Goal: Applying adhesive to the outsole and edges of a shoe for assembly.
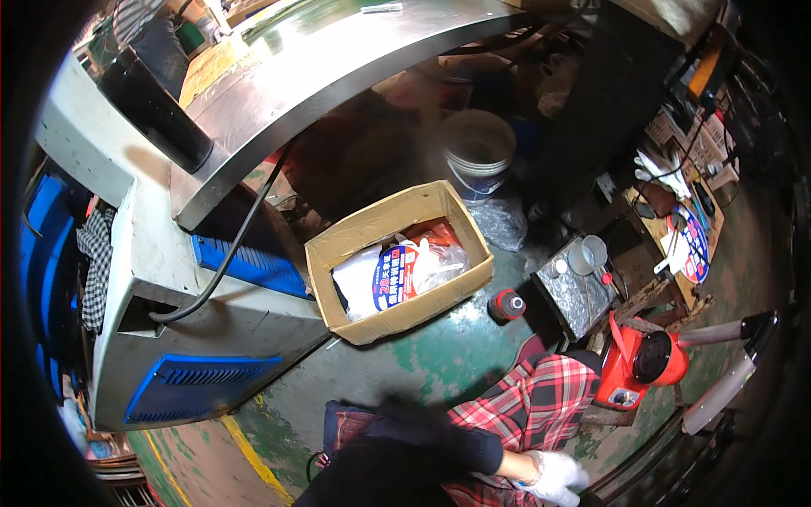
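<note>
Black sleeve [465, 448] at the lower edge leads to the white-gloved right hand [553, 478], its grip impossible to tell, just beside red plaid cloth [541, 393] spread over the lap, with an open cardboard box [427, 306] beyond.

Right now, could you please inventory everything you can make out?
Open cardboard box: one, brown, centre floor.
Flat printed discs: two, blue-red-white, in box and far right.
Round plastic bucket: one, white-blue, behind box.
Crumpled plastic bag: one, clear, by bucket.
Capped bottle: one, red and dark, right of box.
Boxy stand: one, grey, right.
Round plastic cup: one, translucent, on stand.
Compact machine: one, red-black, lower right.
Metal machine body: one, grey and blue, left.
Steel bench: one, silver, top.
Thick cylinder: one, black, upper left.
Background clutter: uncountable, mixed, upper right.
Plaid cloth: one, red-black, lower right.
Sleeve: one, black, bottom.
Gloved hand: one, white, lower right.
</note>
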`<state>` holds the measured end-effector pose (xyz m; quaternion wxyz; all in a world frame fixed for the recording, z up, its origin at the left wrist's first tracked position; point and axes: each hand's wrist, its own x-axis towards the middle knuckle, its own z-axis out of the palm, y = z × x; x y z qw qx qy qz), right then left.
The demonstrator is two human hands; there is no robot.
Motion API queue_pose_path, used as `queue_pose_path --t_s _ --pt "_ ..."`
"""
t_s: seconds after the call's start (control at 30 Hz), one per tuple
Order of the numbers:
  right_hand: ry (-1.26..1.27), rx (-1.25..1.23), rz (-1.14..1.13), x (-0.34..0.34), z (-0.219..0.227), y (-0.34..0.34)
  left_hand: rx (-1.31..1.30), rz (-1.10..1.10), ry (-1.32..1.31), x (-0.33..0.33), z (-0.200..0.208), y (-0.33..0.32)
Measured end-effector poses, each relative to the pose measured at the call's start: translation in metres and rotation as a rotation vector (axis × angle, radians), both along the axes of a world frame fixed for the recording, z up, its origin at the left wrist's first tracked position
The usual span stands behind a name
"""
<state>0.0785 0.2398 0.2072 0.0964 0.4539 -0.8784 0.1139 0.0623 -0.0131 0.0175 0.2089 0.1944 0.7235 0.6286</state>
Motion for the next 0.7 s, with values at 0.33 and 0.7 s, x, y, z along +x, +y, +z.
queue_pose_path --t_s 0.33,0.7 --pt "-0.81 0.093 -0.786 -0.012 -0.13 -0.016 1.394 -0.208 -1.316 0.015 -0.047 0.059" --pt "-0.961 -0.709 -0.904 -0.033 -0.099 0.018 1.058 -0.065 -1.365 -0.019 -0.045 0.001"
